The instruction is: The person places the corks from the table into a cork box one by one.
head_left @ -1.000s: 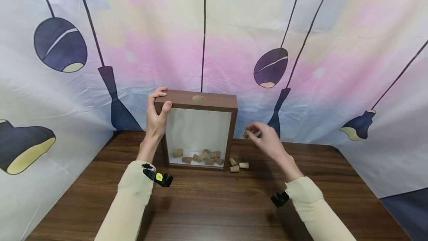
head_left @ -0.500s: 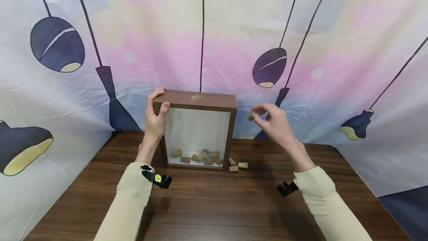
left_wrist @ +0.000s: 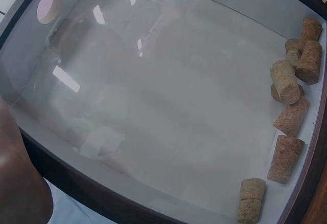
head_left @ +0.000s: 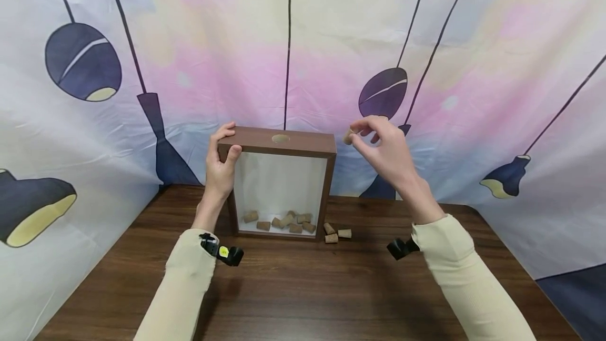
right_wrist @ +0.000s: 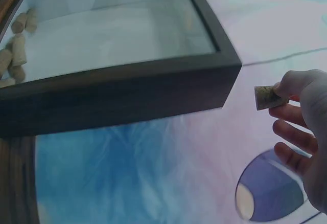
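A brown-framed shadow box with a clear front stands upright on the table, a round hole in its top. Several cork stoppers lie along its bottom inside. My left hand grips the top left corner, thumb on the front and fingers over the top. To the right of the box and a little above its top, my right hand pinches a cork stopper between thumb and index finger, apart from the frame. In the right wrist view its other fingers are loosely bent.
Three loose cork stoppers lie on the wooden table just right of the box's base. A printed cloth backdrop with lamp drawings hangs close behind the box and along both sides.
My right hand has risen from beside the box to above its top level with the cork stopper pinched, drifting right and then back left. The left hand and box have stayed put.
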Demonstrator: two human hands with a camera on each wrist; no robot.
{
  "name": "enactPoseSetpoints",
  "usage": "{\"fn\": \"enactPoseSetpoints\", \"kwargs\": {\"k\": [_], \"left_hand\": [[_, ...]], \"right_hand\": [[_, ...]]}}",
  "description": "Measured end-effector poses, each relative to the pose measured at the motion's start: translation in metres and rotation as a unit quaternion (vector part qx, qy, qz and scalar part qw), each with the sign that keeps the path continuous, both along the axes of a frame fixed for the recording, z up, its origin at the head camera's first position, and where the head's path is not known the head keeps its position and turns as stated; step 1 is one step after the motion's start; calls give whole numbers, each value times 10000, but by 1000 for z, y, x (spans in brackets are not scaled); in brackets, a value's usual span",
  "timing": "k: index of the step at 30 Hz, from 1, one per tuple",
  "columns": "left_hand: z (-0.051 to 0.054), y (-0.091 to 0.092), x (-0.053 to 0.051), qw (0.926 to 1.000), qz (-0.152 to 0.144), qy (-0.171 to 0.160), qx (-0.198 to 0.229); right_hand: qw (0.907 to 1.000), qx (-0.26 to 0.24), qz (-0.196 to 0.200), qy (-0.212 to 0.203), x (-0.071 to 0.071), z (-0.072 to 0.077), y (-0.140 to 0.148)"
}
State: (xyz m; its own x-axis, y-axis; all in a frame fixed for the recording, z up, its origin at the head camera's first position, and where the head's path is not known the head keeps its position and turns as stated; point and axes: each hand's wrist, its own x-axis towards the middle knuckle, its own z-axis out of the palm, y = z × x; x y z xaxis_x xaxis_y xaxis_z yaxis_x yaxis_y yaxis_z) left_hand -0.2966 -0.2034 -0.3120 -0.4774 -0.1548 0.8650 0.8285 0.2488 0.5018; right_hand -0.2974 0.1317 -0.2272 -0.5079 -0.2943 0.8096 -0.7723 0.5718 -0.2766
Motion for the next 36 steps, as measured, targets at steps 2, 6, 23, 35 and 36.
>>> {"fn": "enactPoseSetpoints", "kwargs": {"k": [2,6,23,35,36], "left_hand": [[0,-1,0,10000,-11,-42,-66],[1,-4,2,9997,-75,-162,-148],[-6,-13,-10,9994,-316,88,-129],[-4,-11,-5,9987,-484,131,-133],[-5,-11,-5,9986,-493,126,-145]], "right_hand": [[9999,83,64,45,1,6,-7],[9991,313,224,151,1,16,-21],[9902,1187,717,-169,-9,29,-85],[9851,1404,523,-844,-19,20,-112],[9852,1369,518,-894,-20,20,-114]]}}
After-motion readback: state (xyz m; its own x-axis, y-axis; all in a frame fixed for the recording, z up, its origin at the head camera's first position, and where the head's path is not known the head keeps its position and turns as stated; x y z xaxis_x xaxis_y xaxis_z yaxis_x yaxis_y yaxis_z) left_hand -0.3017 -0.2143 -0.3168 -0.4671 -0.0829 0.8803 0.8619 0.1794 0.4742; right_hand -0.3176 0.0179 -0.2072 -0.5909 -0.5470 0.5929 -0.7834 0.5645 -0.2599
